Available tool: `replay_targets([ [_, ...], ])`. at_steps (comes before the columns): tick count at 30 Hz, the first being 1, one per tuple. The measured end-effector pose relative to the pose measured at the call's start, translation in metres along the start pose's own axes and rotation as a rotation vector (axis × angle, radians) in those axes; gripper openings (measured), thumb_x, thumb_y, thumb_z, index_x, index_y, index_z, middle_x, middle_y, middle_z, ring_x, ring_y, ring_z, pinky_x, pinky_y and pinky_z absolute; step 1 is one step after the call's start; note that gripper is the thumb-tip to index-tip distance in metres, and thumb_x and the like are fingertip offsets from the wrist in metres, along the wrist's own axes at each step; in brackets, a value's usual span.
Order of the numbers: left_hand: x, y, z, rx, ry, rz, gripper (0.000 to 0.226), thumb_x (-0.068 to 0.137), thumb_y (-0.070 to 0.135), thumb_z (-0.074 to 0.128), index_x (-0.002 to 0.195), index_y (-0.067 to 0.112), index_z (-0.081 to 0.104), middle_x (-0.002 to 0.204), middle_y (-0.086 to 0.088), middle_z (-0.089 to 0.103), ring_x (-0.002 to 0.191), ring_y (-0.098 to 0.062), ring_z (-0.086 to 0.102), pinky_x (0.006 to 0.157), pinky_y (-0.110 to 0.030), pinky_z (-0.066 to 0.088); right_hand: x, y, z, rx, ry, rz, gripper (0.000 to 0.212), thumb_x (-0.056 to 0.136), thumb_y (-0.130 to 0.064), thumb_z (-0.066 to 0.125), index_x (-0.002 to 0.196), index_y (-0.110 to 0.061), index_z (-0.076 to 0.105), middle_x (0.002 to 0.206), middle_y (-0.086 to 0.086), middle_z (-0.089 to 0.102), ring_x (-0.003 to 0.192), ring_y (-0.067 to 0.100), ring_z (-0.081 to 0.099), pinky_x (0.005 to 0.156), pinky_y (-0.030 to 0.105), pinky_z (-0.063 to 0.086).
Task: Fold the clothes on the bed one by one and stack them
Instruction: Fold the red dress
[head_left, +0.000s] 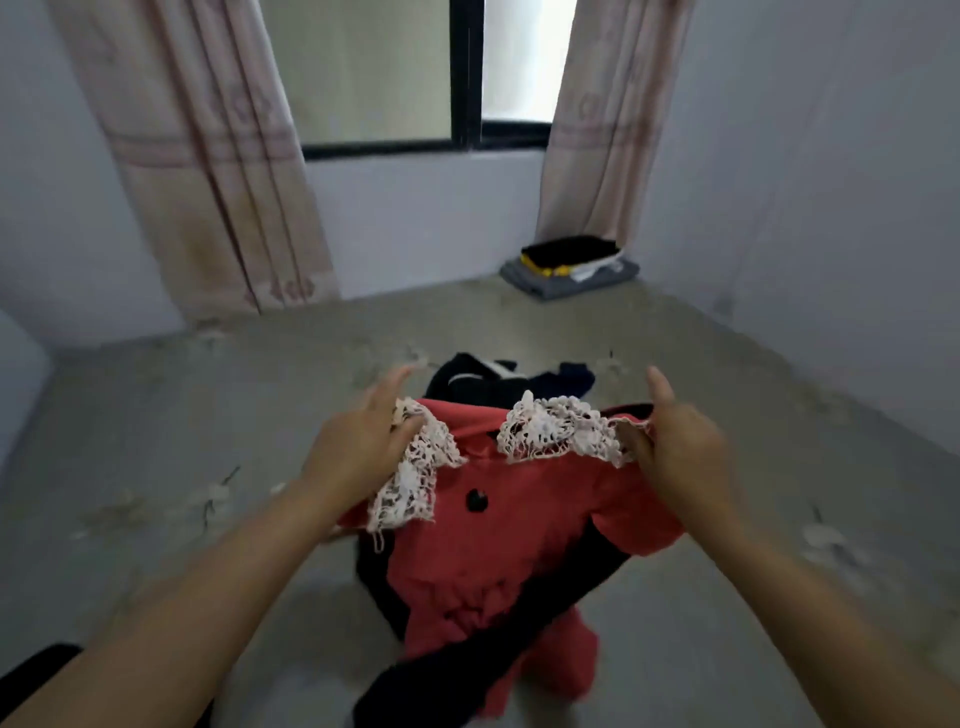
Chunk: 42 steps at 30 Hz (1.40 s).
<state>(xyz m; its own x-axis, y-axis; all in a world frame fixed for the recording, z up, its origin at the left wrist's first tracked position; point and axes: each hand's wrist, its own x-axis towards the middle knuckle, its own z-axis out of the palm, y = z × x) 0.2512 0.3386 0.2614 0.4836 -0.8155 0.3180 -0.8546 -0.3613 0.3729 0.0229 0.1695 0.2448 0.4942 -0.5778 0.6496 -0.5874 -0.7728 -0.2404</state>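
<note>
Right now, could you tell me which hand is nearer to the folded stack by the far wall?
Right. The right hand holds the red dress on the side below the folded stack; the left hand holds the dress's other shoulder, farther across the bed.

head: worn on person's head | faces forward and down | close over hands, bed (675, 649) | window (415, 78) far

A plain home bedroom, it seems: pale walls, a dark-framed window (415, 78) with pink patterned curtains (208, 171) far beyond the hands, a grey bed surface (156, 415) below them, and folded clothes stacked (570, 265) in the far corner.
</note>
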Motion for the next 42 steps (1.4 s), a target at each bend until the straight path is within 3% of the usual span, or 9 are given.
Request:
replay_targets([
  [4, -0.001, 0.067, -0.023, 0.197, 0.274, 0.264, 0.058, 0.083, 0.046, 0.037, 0.123, 0.007, 0.052, 0.079, -0.015, 0.066, 0.065, -0.036, 0.064, 0.047, -0.038, 0.048, 0.026, 0.05, -0.073, 0.13, 0.147, 0.097, 0.066, 0.077, -0.021, 0.07, 0.13, 0.007, 0.043, 0.076, 0.029, 0.059, 0.073, 0.043, 0.059, 0.061, 0.042, 0.044],
  [10, -0.053, 0.15, 0.046, 0.011, -0.288, 0.02, 0.104, 0.059, 0.091, 0.007, 0.144, 0.032, 0.0, 0.097, -0.011, 0.059, 0.094, -0.024, 0.054, 0.075, -0.032, 0.037, -0.024, 0.143, -0.097, 0.063, -0.133, 0.163, 0.051, 0.088, -0.028, 0.057, 0.13, -0.001, 0.043, 0.101, 0.028, 0.061, 0.094, 0.041, 0.057, 0.073, 0.041, 0.041],
  [13, -0.066, 0.172, 0.081, -0.051, -0.391, -0.093, 0.06, 0.093, 0.055, 0.026, 0.145, 0.035, 0.005, 0.083, -0.009, 0.048, 0.087, -0.026, 0.051, 0.071, -0.03, 0.033, -0.055, 0.181, -0.085, 0.034, -0.25, 0.154, 0.05, 0.09, -0.03, 0.054, 0.131, -0.004, 0.041, 0.099, 0.024, 0.062, 0.091, 0.038, 0.058, 0.07, 0.039, 0.043],
  [16, -0.079, 0.181, 0.096, 0.16, -0.489, 0.077, 0.093, 0.063, 0.06, 0.032, 0.147, 0.026, 0.009, 0.074, 0.003, 0.039, 0.08, -0.021, 0.044, 0.068, -0.028, 0.033, -0.077, 0.215, -0.08, 0.049, -0.326, 0.198, 0.05, 0.089, -0.03, 0.056, 0.13, -0.005, 0.042, 0.102, 0.024, 0.061, 0.094, 0.039, 0.058, 0.072, 0.039, 0.043],
  [19, -0.086, 0.185, 0.109, 0.437, -0.529, 0.212, 0.105, 0.051, 0.075, 0.017, 0.146, 0.03, 0.008, 0.101, 0.001, 0.043, 0.095, -0.016, 0.043, 0.08, -0.026, 0.037, -0.084, 0.239, -0.078, 0.103, -0.33, 0.196, 0.046, 0.085, -0.027, 0.063, 0.119, 0.001, 0.05, 0.102, 0.026, 0.061, 0.096, 0.04, 0.057, 0.075, 0.039, 0.041],
  [24, -0.085, 0.199, 0.116, 0.464, -0.169, 0.436, 0.06, 0.085, 0.061, 0.02, 0.118, 0.025, 0.055, 0.067, -0.002, 0.055, 0.055, -0.019, 0.055, 0.04, -0.018, 0.029, -0.079, 0.256, -0.091, 0.185, -0.232, 0.061, 0.036, 0.067, -0.024, 0.065, 0.055, 0.006, 0.049, 0.06, 0.023, 0.049, 0.056, 0.035, 0.052, 0.055, 0.034, 0.019],
  [31, -0.064, 0.25, 0.063, -0.284, -0.132, -0.08, 0.015, 0.094, 0.023, 0.049, 0.08, 0.024, 0.053, 0.079, 0.006, 0.049, 0.073, -0.008, 0.047, 0.063, -0.012, 0.034, -0.043, 0.253, -0.125, 0.433, -0.064, 0.203, 0.037, 0.088, -0.01, 0.055, 0.058, -0.013, 0.034, 0.059, -0.006, 0.032, 0.068, 0.022, 0.039, 0.056, 0.03, 0.01],
  [36, -0.064, 0.29, 0.032, -0.49, 0.321, -0.224, 0.013, 0.093, 0.013, 0.048, 0.082, 0.019, 0.051, 0.07, 0.002, 0.048, 0.076, -0.018, 0.044, 0.058, -0.029, 0.031, -0.018, 0.221, -0.166, 0.595, 0.061, 0.296, 0.026, 0.097, -0.021, 0.041, 0.095, 0.003, 0.052, 0.085, 0.021, 0.056, 0.084, 0.035, 0.053, 0.062, 0.031, 0.025],
  [42, -0.099, 0.323, -0.047, 0.271, 0.56, 0.251, 0.041, 0.086, 0.037, 0.036, 0.117, 0.011, 0.039, 0.067, -0.02, 0.061, 0.054, -0.033, 0.059, 0.047, -0.022, 0.032, -0.002, 0.22, -0.262, 0.123, 0.462, -0.251, 0.052, 0.084, -0.04, 0.041, 0.096, 0.009, 0.055, 0.068, 0.026, 0.058, 0.057, 0.04, 0.058, 0.051, 0.041, 0.048],
])
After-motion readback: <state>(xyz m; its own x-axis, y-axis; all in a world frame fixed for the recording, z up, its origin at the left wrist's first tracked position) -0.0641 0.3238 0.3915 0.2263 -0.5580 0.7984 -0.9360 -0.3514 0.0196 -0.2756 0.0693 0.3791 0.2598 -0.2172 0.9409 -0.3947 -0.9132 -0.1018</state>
